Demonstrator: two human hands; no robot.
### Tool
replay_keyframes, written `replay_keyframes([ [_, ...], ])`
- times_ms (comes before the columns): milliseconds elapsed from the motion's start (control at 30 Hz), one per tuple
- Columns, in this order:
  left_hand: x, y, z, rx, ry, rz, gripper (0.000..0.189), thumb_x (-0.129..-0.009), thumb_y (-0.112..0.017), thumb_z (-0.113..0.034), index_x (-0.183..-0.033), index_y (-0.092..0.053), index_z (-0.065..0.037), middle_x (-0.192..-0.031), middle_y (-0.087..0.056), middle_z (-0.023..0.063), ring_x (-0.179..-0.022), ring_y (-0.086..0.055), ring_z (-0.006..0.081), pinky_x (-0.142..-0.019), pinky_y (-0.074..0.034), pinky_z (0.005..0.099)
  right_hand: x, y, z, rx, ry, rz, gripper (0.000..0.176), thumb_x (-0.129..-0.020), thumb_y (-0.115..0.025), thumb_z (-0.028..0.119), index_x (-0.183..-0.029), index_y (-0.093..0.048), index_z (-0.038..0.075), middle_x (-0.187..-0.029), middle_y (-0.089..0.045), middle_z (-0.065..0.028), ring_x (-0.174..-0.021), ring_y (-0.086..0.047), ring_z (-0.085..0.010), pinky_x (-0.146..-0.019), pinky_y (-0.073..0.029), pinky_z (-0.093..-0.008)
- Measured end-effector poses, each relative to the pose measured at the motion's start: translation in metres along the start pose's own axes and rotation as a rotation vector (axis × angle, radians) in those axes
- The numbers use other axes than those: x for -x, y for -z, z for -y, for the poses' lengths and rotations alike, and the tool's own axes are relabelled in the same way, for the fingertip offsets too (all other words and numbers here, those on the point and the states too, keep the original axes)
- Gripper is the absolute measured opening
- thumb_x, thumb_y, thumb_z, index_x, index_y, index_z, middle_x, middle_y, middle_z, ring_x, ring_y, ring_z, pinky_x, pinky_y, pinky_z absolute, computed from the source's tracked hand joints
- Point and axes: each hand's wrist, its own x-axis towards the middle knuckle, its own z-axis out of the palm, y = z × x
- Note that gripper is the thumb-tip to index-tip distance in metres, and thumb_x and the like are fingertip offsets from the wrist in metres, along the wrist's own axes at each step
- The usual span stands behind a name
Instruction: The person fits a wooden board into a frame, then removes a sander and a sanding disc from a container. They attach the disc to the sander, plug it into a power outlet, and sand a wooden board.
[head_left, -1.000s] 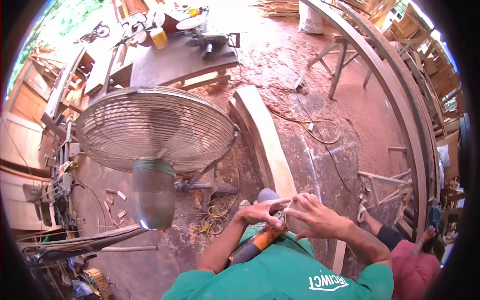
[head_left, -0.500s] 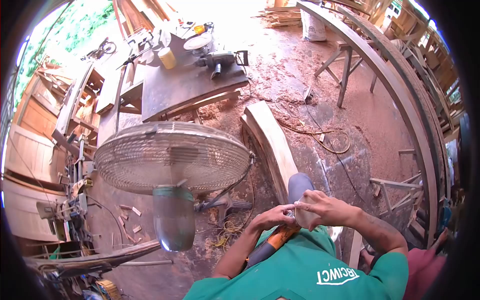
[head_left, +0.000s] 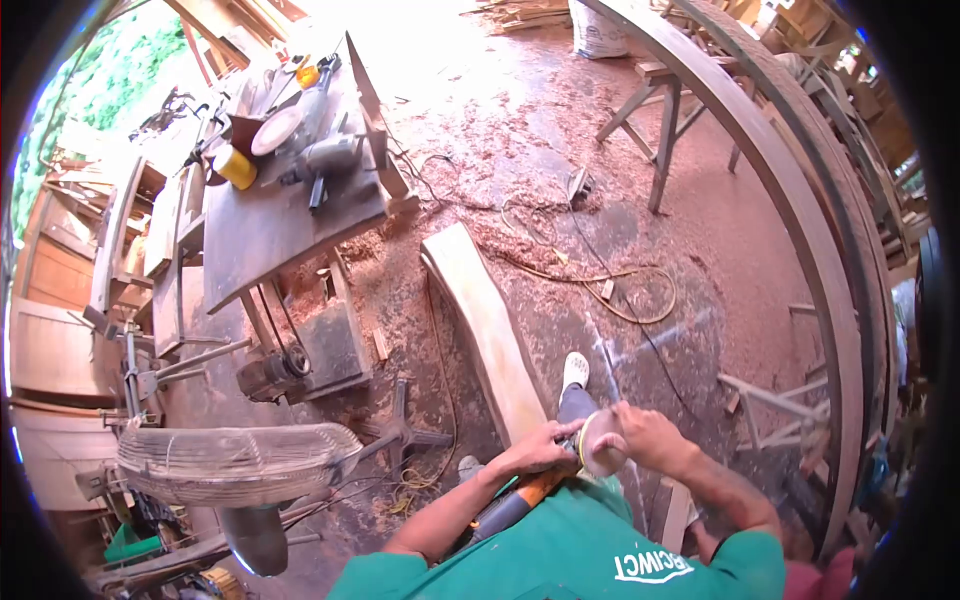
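An angle grinder (head_left: 538, 488) with an orange and dark body lies across my lap, against my green shirt. On its head sits a round, pale sanding disc (head_left: 604, 444), its face turned to the right. My left hand (head_left: 545, 449) grips the grinder's head just behind the disc. My right hand (head_left: 648, 438) closes on the disc's right edge, with fingers over its face. A thick wooden plank (head_left: 488, 330) with a pale top stretches away on the floor in front of me, its near end close to my left hand.
To the left stand a caged fan (head_left: 240, 465) and a wooden worktable (head_left: 270, 230) bearing a power drill (head_left: 330, 158) and a yellow container (head_left: 234, 167). A cord (head_left: 655, 318) loops over the shavings-strewn floor. Long curved beams (head_left: 790, 190) rest on trestles (head_left: 665, 150) at right.
My view has shifted, so the fan sits lower and further left and my shoe now shows. The disc's face is turned more to the right, and my right hand has moved to its edge.
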Motion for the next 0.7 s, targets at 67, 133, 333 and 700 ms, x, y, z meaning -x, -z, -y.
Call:
replay_keyframes([
  [67,-0.043,-0.001,-0.019,-0.051,0.011,0.087,0.060,-0.076,-0.061,-0.010,-0.135,-0.051,-0.011,-0.089,-0.063,0.0041,-0.082,-0.055,0.0113,-0.076,-0.046,0.0278,-0.001,0.024,-0.039,0.012,-0.074,0.051,0.057,-0.086,-0.058,0.052,-0.099,-0.052,-0.004,-0.082,-0.063,-0.0272,-0.075,-0.063,-0.0444,-0.065,-0.051,-0.0507],
  [133,-0.081,-0.006,-0.035,-0.159,0.022,0.043,0.063,-0.071,-0.064,-0.015,-0.132,-0.054,-0.012,-0.087,-0.061,0.0076,-0.081,-0.056,0.0146,-0.074,-0.045,0.0293,0.003,0.051,-0.071,0.022,-0.167,0.062,0.057,-0.086,-0.058,0.052,-0.094,-0.055,-0.004,-0.083,-0.063,-0.0277,-0.074,-0.062,-0.0457,-0.067,-0.050,-0.0513],
  [333,-0.168,-0.003,-0.113,-0.053,0.136,0.185,0.075,-0.067,-0.069,-0.014,-0.139,-0.046,-0.008,-0.096,-0.058,0.0081,-0.088,-0.056,0.0148,-0.076,-0.045,0.0272,0.017,0.098,-0.139,-0.084,-0.339,0.106,0.065,-0.080,-0.060,0.059,-0.099,-0.056,-0.004,-0.089,-0.063,-0.0288,-0.084,-0.062,-0.0455,-0.073,-0.050,-0.0503],
  [700,-0.228,0.042,-0.178,0.061,-0.008,0.223,0.076,-0.069,-0.067,-0.007,-0.141,-0.043,-0.006,-0.078,-0.064,0.0050,-0.068,-0.059,0.0107,-0.064,-0.049,0.0264,-0.051,0.186,-0.172,-0.203,-0.093,-0.209,0.020,-0.087,-0.064,0.018,-0.096,-0.057,0.002,-0.078,-0.066,-0.0194,-0.075,-0.065,-0.0389,-0.063,-0.051,-0.0443],
])
